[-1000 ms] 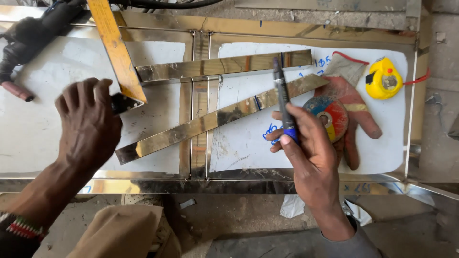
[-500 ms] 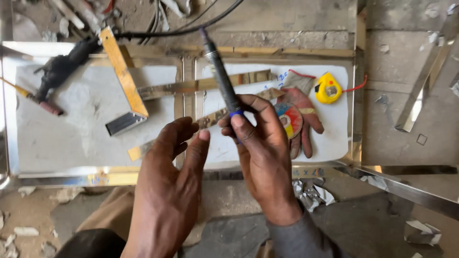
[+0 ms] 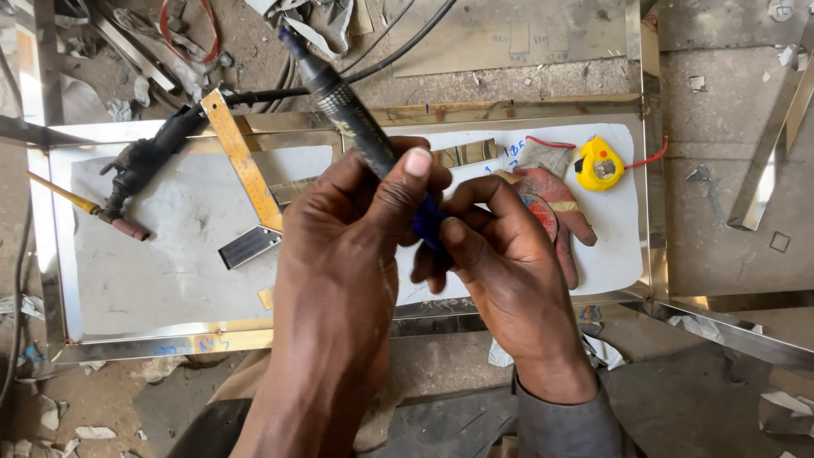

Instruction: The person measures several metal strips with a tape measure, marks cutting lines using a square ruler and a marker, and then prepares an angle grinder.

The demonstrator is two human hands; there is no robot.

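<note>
Both hands meet above the worktop (image 3: 153, 280), gripping a marker (image 3: 356, 127) tilted up to the left. The left hand (image 3: 356, 229) wraps its barrel, thumb on top; the right hand (image 3: 500, 263) pinches its blue lower end. A glove (image 3: 572, 216) and tape measure (image 3: 599, 165) lie beyond.

The marker (image 3: 356, 127) is black with a blue end. The tape measure (image 3: 599, 165) is yellow with a red cord, the glove (image 3: 566, 212) red, the ruler (image 3: 242, 161) yellow, the sheet (image 3: 153, 263) white.
</note>
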